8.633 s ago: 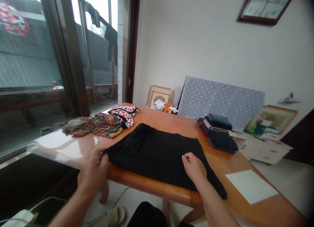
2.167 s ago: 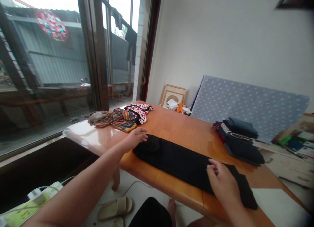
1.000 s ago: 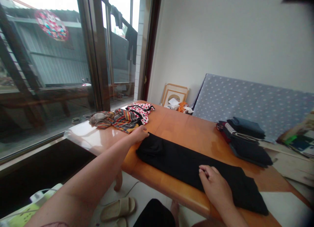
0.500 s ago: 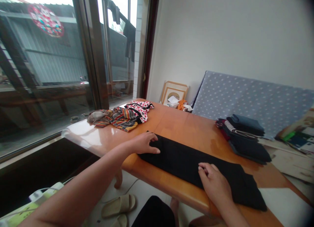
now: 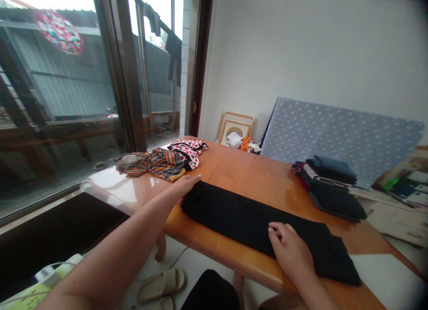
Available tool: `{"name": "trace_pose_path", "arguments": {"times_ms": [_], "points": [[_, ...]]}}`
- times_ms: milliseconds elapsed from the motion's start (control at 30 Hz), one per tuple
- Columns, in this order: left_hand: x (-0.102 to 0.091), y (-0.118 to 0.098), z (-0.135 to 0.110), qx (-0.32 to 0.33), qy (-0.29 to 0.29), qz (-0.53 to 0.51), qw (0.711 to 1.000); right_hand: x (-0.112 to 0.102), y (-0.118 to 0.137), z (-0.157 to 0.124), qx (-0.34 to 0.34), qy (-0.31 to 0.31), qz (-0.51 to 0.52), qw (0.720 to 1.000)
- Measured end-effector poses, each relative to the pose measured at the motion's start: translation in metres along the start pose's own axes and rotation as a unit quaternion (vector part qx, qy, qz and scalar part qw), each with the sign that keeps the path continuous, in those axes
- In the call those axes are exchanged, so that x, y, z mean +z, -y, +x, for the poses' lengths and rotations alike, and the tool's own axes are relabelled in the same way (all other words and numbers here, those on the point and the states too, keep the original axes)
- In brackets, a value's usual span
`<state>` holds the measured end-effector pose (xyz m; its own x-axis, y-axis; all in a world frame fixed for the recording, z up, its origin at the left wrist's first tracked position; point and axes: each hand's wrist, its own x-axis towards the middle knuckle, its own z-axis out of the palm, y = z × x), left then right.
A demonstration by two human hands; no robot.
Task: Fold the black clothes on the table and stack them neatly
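Observation:
A black garment [image 5: 247,216], folded into a long narrow strip, lies along the near edge of the orange wooden table [image 5: 254,178]. My left hand [image 5: 185,186] rests at the strip's left end, fingers stretched out along its edge. My right hand [image 5: 291,252] lies flat on the strip to the right of its middle, fingers extended and pressing the cloth down. Neither hand grips anything.
A heap of unfolded coloured clothes [image 5: 160,160] lies at the table's far left. A stack of folded dark clothes [image 5: 329,185] sits at the back right. A white sheet [image 5: 384,279] lies at the near right corner. Slippers [image 5: 160,285] lie on the floor below.
The wide black garment from the earliest frame now lies folded into a narrow strip. In the last half second my left hand slid back from on top of the strip to its left end.

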<state>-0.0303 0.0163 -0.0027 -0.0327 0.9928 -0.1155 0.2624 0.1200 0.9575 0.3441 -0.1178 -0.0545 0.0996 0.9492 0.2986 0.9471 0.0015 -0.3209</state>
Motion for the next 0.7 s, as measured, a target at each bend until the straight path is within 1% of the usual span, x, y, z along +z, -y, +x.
{"name": "trace_pose_path", "arguments": {"times_ms": [67, 100, 233, 300, 433, 533, 600, 700], "points": [[0.0, -0.001, 0.001, -0.001, 0.028, 0.025, 0.999, -0.002, 0.002, -0.001, 0.004, 0.004, 0.002, 1.0], [0.001, 0.0, 0.002, 0.005, 0.027, 0.048, 0.998, -0.003, 0.003, -0.001, 0.006, 0.006, 0.004, 1.0], [0.005, 0.006, 0.009, 0.052, -0.038, 0.168, 0.984, -0.006, 0.008, -0.002, 0.013, 0.01, 0.01, 1.0], [0.007, 0.009, 0.013, 0.066, -0.057, 0.191, 0.978, -0.007, 0.009, -0.002, 0.016, 0.01, 0.009, 1.0], [0.004, 0.008, 0.018, 0.071, -0.094, 0.163, 0.98, -0.007, 0.009, -0.002, 0.018, 0.015, 0.009, 1.0], [0.001, 0.007, 0.017, 0.062, -0.105, 0.143, 0.982, -0.007, 0.008, -0.001, 0.019, 0.018, 0.012, 1.0], [-0.001, 0.007, 0.013, 0.068, -0.094, 0.137, 0.984, -0.007, 0.008, -0.001, 0.02, 0.019, 0.015, 1.0], [-0.002, 0.006, 0.005, 0.096, -0.056, 0.127, 0.986, -0.007, 0.008, -0.001, 0.019, 0.016, 0.02, 1.0]]}}
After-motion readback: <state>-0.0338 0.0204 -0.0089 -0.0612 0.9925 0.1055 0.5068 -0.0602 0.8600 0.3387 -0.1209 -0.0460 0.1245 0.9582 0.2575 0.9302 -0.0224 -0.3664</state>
